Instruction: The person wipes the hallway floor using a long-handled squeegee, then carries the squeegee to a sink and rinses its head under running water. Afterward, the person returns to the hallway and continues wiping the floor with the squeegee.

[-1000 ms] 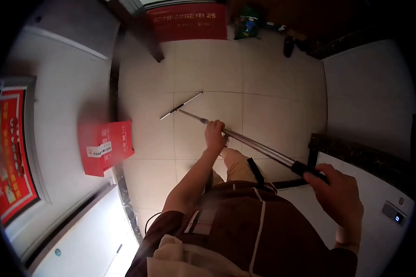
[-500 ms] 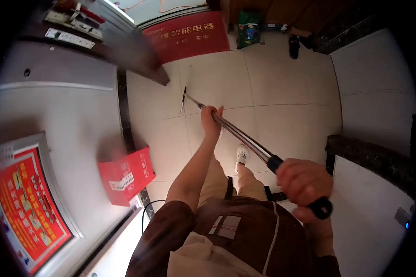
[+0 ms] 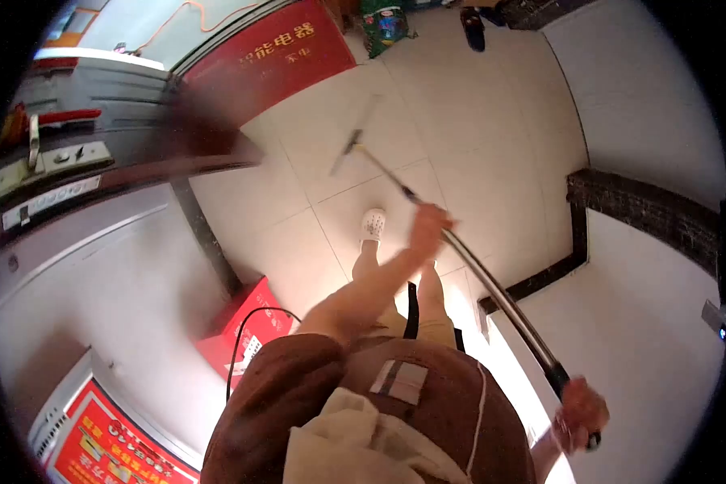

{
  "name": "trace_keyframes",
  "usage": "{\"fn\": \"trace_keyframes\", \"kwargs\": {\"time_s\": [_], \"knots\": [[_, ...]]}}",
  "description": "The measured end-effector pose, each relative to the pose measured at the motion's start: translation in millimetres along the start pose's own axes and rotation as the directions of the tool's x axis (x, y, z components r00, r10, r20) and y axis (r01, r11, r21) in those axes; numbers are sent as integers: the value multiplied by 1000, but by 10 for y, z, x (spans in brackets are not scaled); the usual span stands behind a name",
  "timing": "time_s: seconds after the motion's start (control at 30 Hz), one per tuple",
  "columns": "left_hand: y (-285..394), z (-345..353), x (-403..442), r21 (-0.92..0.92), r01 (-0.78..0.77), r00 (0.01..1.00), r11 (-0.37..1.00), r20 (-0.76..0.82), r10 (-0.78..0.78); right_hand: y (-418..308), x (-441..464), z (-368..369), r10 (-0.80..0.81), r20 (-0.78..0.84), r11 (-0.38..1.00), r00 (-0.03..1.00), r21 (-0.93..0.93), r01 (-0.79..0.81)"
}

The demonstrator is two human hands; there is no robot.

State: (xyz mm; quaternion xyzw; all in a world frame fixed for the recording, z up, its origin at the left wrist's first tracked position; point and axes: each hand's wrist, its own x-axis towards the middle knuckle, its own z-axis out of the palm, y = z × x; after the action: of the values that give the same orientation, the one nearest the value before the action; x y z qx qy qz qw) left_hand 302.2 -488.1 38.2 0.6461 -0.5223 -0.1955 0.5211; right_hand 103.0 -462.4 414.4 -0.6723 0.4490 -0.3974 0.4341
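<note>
A long-handled floor squeegee (image 3: 504, 302) slants across the view, with a metal pole and a black grip. Its narrow bar head (image 3: 352, 147) is at the floor tiles and smeared by motion. My left hand (image 3: 431, 229) is closed round the lower pole. At the upper end, my right hand (image 3: 582, 413) wraps the black grip, and the handle's tip sticks out below it. White clogs (image 3: 373, 224) are on my feet, one plainly in view on the tiles behind the head.
An open door (image 3: 129, 153) with a lever handle juts in from the left. Beyond it lies a red doormat (image 3: 266, 60). A green bag (image 3: 385, 28) and dark shoes (image 3: 473, 31) are at the far side. A red box (image 3: 250, 327) stands by the left wall, and dark skirting (image 3: 645, 218) runs along the right.
My view has turned, so the door and doormat sit further left. The squeegee head has shifted up and right in view, and the right hand has moved lower. A clogged foot has come forward.
</note>
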Motion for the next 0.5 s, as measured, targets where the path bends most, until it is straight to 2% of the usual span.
{"fn": "trace_keyframes", "kwargs": {"time_s": [0.03,0.07,0.1,0.17,0.2,0.23,0.27,0.3,0.33,0.37,0.43,0.5], "knots": [[312,254,-33,-68,-24,998,997,57,28,-193,-116,-101,-62,-107,986,992,145,77],[627,463,4,21,-13,932,1000,362,4,-432,-221,-84,-51,-162,974,985,211,86],[978,553,37,-52,33,853,998,522,-1,-585,-494,-216,-8,-250,996,968,-89,-14],[1297,964,-255,-108,122,635,987,773,6,-668,-347,17,-100,-33,994,994,30,101],[1397,1090,-390,-59,58,495,997,869,22,-748,-244,149,-31,-31,999,999,22,32],[1501,1177,-508,-20,-17,347,1000,938,25,-676,-281,131,-36,-95,998,995,-61,31],[1580,1172,-680,-112,4,549,994,830,92,-749,-296,75,-18,-195,998,981,-55,7],[1611,1251,-783,-140,98,490,985,868,74,-845,-307,-2,7,-289,999,957,-45,-21],[1664,1260,-774,-170,136,571,976,818,63,-904,-300,-100,-8,-168,998,986,57,18],[1711,1267,-799,-204,175,632,963,774,49,-1005,-323,-173,-26,-109,998,994,46,31],[1788,987,-327,-401,193,784,896,611,105,-1105,-241,-269,-74,-8,997,997,30,75],[1668,777,54,-239,-88,754,967,618,221,-1099,-282,-386,-136,99,987,986,-71,144]]}}
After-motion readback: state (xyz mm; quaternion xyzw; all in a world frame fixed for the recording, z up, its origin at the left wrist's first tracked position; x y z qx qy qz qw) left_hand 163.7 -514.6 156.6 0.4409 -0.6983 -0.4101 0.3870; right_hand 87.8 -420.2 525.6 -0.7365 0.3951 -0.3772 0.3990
